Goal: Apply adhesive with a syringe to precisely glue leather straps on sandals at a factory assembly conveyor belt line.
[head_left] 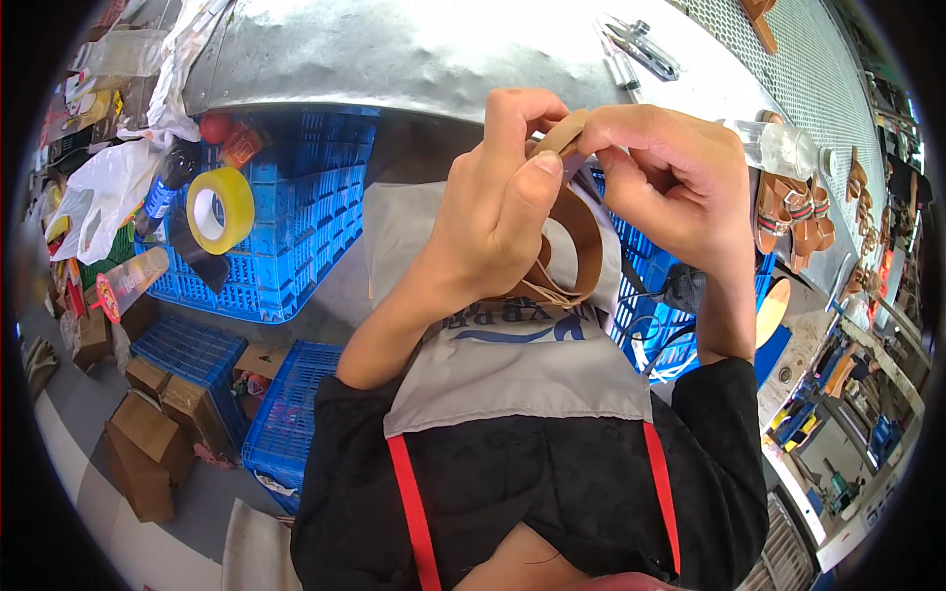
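Note:
In front of my chest both hands are raised and close together, at the near edge of the metal table. My left hand [498, 202] pinches the pale tan end of a brown leather strap [588, 246] between thumb and fingers. From the other side, my right hand [680, 177] has its fingertips closed on that same end, its other fingers curled in. Below the hands the strap hangs in loops over my grey apron [532, 369]. My fingers cover part of the end, so its exact shape is hidden.
On the metal table [394, 59] lie several pen-like tools [641, 49]; a clear bottle [778, 148] and brown sandals [788, 212] are at the right. At left, a yellow tape roll [243, 202] sits by a blue crate [296, 212]. Cardboard boxes [148, 438] stand on the floor.

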`<action>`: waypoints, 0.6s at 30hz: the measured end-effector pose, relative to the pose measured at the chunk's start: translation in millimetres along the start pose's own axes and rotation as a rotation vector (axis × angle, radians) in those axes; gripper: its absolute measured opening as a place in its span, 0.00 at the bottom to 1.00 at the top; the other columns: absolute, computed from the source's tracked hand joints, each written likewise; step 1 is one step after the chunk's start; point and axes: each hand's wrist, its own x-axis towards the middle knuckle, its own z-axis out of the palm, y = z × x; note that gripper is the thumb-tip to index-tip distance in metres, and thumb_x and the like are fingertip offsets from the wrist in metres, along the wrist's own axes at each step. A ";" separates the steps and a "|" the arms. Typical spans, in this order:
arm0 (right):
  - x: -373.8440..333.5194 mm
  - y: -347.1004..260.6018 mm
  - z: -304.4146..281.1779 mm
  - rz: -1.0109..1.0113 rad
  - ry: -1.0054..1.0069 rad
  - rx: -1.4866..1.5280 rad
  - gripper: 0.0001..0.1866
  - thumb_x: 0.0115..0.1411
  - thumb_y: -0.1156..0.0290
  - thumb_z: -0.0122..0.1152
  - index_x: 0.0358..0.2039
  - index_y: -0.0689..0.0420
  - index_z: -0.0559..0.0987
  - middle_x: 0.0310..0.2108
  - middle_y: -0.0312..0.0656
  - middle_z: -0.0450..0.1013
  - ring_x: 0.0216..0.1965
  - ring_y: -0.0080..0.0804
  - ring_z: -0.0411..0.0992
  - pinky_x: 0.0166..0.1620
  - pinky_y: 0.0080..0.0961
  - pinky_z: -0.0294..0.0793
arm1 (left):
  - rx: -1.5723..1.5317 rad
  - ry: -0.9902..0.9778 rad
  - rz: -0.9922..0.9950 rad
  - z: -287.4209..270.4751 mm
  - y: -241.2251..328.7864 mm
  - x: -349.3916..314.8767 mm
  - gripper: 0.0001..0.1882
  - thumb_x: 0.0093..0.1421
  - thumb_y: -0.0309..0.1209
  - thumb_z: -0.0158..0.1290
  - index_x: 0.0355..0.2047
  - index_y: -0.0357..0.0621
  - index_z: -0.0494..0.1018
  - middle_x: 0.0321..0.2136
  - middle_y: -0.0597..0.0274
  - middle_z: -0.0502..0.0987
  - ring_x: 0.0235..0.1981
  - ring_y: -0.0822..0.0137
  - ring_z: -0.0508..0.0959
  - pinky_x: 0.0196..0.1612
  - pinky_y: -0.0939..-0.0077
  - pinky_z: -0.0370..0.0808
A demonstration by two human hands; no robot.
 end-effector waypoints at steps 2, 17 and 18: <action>-1.1 1.1 -0.5 0.035 -0.002 0.026 0.11 0.55 0.78 0.67 0.40 0.51 0.84 0.19 0.36 0.71 0.17 0.26 0.66 0.23 0.25 0.63 | -0.020 -0.013 -0.020 -1.0 1.3 0.9 0.21 0.72 0.40 0.41 0.56 0.36 0.64 0.39 0.44 0.80 0.33 0.53 0.82 0.39 0.59 0.77; -2.0 10.1 -6.2 -0.295 0.074 -0.118 0.20 0.50 0.86 0.65 0.43 0.52 0.88 0.21 0.35 0.74 0.21 0.27 0.69 0.25 0.25 0.66 | -0.282 -0.119 -0.271 -10.8 17.6 7.5 0.26 0.72 0.47 0.41 0.57 0.36 0.66 0.42 0.54 0.78 0.40 0.69 0.76 0.44 0.73 0.74; -2.7 12.8 -9.3 -0.302 0.103 -0.027 0.19 0.51 0.87 0.63 0.43 0.57 0.87 0.23 0.36 0.75 0.22 0.26 0.69 0.26 0.25 0.67 | -0.293 -0.115 -0.262 -10.6 18.3 7.8 0.26 0.73 0.47 0.40 0.57 0.36 0.66 0.41 0.54 0.79 0.38 0.70 0.76 0.42 0.74 0.74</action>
